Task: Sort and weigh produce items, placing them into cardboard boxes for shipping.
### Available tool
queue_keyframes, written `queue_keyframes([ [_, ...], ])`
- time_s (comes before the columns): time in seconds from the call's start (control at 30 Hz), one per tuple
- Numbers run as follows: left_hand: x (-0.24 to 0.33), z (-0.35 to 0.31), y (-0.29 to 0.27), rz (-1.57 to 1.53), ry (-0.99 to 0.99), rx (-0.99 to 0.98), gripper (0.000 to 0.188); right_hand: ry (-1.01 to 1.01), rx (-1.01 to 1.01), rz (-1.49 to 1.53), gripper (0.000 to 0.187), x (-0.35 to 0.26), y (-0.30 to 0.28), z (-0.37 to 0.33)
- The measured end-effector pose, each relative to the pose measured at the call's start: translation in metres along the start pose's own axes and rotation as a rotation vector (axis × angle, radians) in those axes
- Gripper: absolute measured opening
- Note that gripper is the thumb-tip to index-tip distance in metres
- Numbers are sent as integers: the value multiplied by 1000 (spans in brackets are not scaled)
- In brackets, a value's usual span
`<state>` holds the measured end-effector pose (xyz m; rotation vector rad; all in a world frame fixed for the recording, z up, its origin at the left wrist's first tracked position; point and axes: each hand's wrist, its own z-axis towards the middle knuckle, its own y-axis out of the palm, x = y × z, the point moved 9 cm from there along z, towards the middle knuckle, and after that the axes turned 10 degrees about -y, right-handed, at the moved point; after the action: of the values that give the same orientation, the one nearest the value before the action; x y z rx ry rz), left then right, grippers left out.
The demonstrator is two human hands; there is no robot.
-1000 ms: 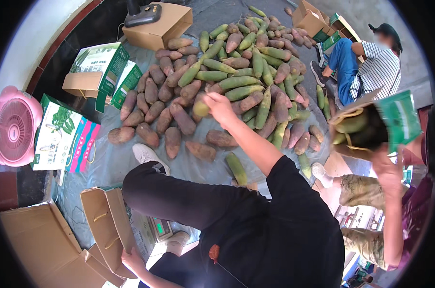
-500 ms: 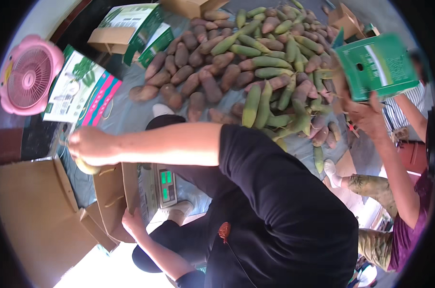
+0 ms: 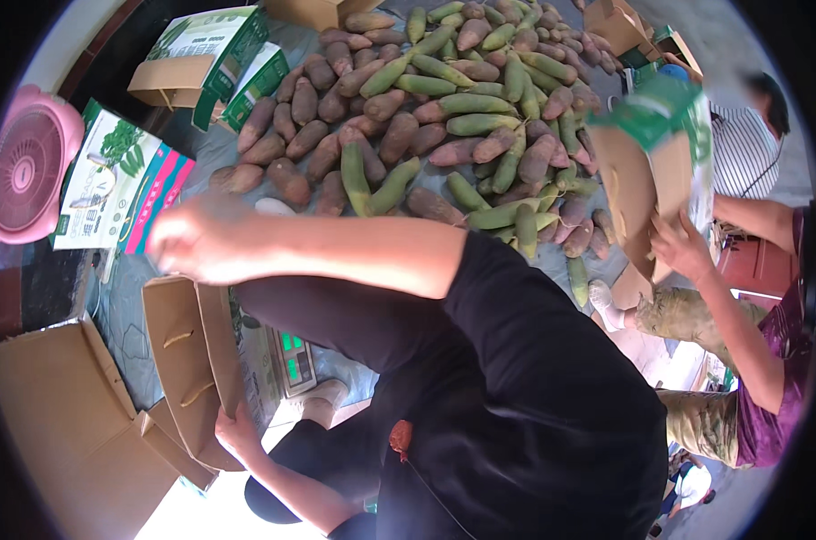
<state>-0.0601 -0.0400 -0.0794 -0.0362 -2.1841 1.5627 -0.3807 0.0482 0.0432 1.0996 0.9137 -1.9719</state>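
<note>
My left hand grips the edge of an open cardboard box with cord handles, its fingers wrapped over the wall. At the box's upper end, my right arm reaches across to the left. My right hand is just above that rim and smeared by motion, so its fingers and anything in them cannot be made out. Beyond the right hand stands a white printed carton with a pink and blue band. A scale with a lit green display is beside the box, partly hidden by it and my leg.
Past my knees spreads a pile of long green roots and reddish-brown roots. A pink fan and green cartons stand at the far left. Flattened cardboard lies left. A co-worker's hand holds a green-and-white carton at right.
My right hand has moved right and the yellowish round thing under it no longer shows. The co-worker's carton has turned its open brown side out. Two green roots now lie on the brown ones.
</note>
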Motion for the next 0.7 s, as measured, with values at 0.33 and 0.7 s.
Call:
queue_keyframes([
  [0.33, -8, 8, 8, 12, 9, 13, 23, 675, 216, -407, 18, 239, -132, -263],
  [0.7, -4, 1, 3, 7, -31, 23, 22, 901, -27, -595, 18, 290, -106, -389],
])
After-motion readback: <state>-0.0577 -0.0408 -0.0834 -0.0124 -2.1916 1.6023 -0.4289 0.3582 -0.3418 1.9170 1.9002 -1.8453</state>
